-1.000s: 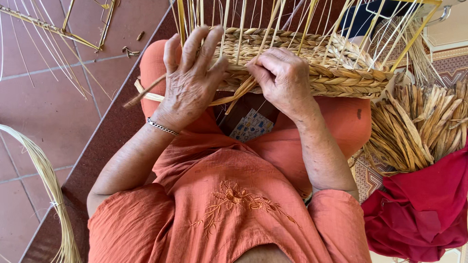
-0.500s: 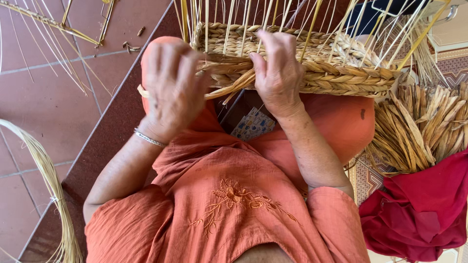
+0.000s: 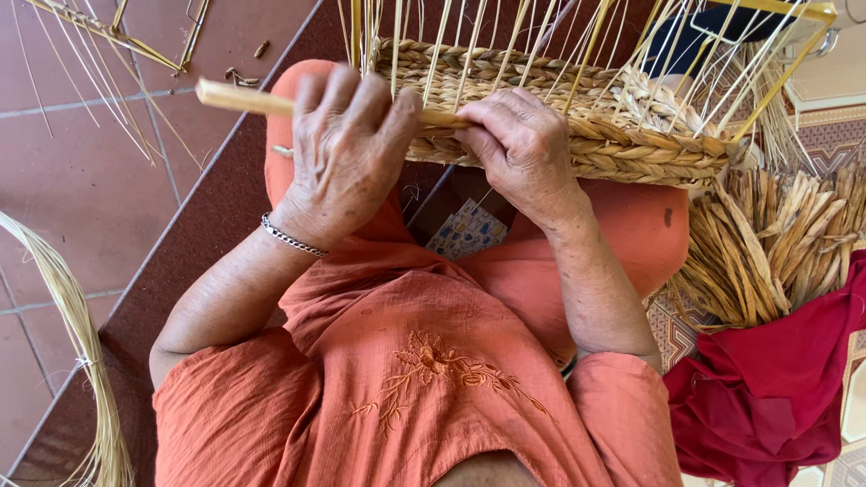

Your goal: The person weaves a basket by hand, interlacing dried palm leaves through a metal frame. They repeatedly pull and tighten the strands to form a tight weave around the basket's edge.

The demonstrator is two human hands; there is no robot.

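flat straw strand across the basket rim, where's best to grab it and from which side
Grip the strand on its free stretch left of the basket, coming from above as the left hand does. It lies level and stiff there, clear of the upright stakes; the right hand pins its woven end.

Person wears a loose orange short-sleeved woven-cloth blouse (image 3: 424, 397) with a small leaf-and-flower embroidered motif (image 3: 442, 365) in matching thread at the chest, and orange trousers (image 3: 631, 234) of the same cloth over both knees. Thin silver chain bracelet (image 3: 290, 237) circles the wrist just behind the left hand (image 3: 347, 149). Right hand (image 3: 519, 144) and its wrist bare; both forearms bare below the sleeve hems.
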